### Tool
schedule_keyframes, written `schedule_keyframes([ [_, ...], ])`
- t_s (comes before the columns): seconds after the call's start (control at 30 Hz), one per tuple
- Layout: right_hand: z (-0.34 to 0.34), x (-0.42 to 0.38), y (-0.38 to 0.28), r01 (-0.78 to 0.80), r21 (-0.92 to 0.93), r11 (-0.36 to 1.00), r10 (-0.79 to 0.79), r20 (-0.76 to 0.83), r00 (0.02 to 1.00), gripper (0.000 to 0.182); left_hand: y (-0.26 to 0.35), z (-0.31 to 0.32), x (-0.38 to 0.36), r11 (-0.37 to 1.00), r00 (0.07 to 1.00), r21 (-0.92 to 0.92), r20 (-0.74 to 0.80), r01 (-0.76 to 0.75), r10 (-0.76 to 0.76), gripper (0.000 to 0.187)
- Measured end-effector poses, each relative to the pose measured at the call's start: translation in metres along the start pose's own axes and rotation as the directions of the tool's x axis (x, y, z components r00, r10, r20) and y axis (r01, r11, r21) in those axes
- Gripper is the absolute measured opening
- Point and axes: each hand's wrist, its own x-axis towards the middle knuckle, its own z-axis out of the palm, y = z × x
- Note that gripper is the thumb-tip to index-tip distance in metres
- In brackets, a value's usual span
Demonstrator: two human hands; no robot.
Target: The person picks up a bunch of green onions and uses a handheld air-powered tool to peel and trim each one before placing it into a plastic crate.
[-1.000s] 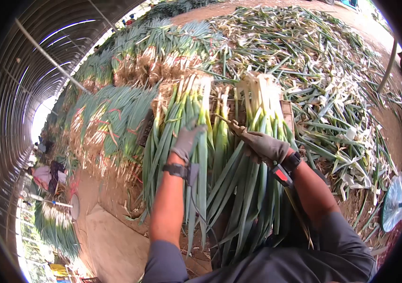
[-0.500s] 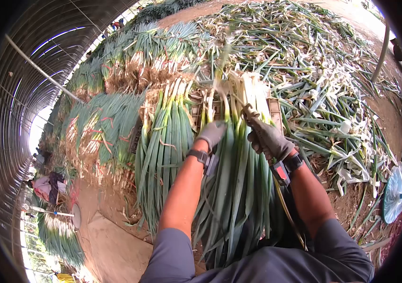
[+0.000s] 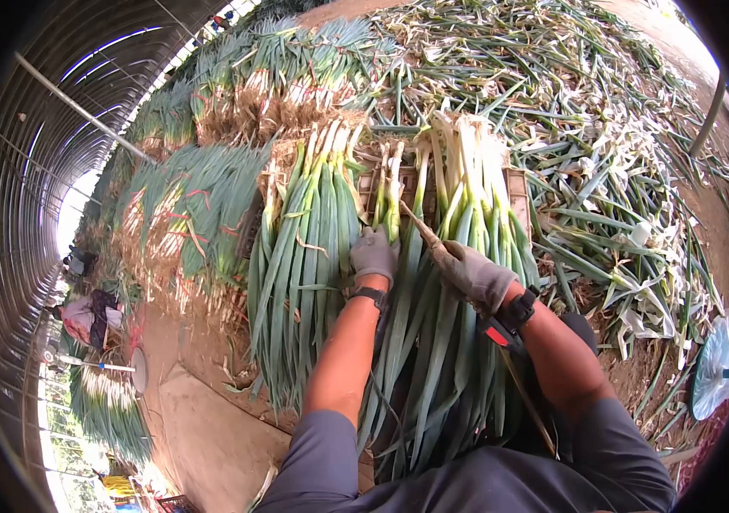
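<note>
Large green onions [image 3: 441, 308] lie side by side in front of me, white ends pointing away and leaves hanging towards my body. My left hand [image 3: 375, 256], in a grey glove, is closed around a few green onion stalks [image 3: 390, 192] left of the middle. In my gloved right hand [image 3: 477, 278] is a thin, dirt-coloured pointed rod [image 3: 420, 227] resembling an air nozzle; its tip points up and left, near the stalks. Right of it spreads a cluster of pale, clean-looking stalks [image 3: 471, 158]. Another row of green onions [image 3: 317, 214] lies left of my left hand.
A crate [image 3: 518, 192] shows beneath the onions. Stripped leaves [image 3: 587, 162] cover the ground at right and behind. Tied onion bundles [image 3: 180, 218] are stacked at left. A tan hose-like line [image 3: 531, 402] runs below my right wrist. A blue-white plastic bag [image 3: 717, 368] sits far right.
My left hand has closed around stalks slightly lower in the view. My right hand with the rod has moved down and turned up-left. A blurred streak above the stalks is gone.
</note>
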Motion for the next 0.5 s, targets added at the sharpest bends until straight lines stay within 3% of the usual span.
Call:
schedule_keyframes([
  [0.13, -0.001, -0.004, -0.003, 0.045, 0.041, 0.998, -0.044, -0.013, 0.999, 0.06, 0.011, 0.012, 0.004, 0.953, 0.953, 0.212, -0.167, -0.217, 0.254, 0.032],
  [0.23, 0.0, -0.005, -0.004, 0.025, 0.049, 0.998, -0.025, -0.011, 1.0, 0.059, 0.014, 0.023, 0.005, 0.978, 0.995, 0.183, 0.027, -0.095, 0.091, 0.03],
  [0.33, -0.003, -0.006, -0.006, 0.009, 0.041, 0.999, -0.01, 0.007, 1.0, 0.059, 0.007, 0.008, 0.005, 0.99, 0.999, 0.141, -0.025, -0.017, 0.021, 0.026],
  [0.37, -0.002, -0.006, -0.003, 0.018, 0.05, 0.999, -0.018, -0.004, 1.0, 0.059, 0.003, 0.01, 0.008, 0.983, 0.994, 0.156, -0.024, -0.102, 0.107, 0.015],
  [0.5, -0.003, -0.006, -0.003, 0.058, 0.014, 0.998, -0.058, -0.025, 0.998, 0.059, 0.003, 0.041, 0.039, 0.995, 0.987, 0.098, 0.155, 0.02, -0.035, 0.025],
])
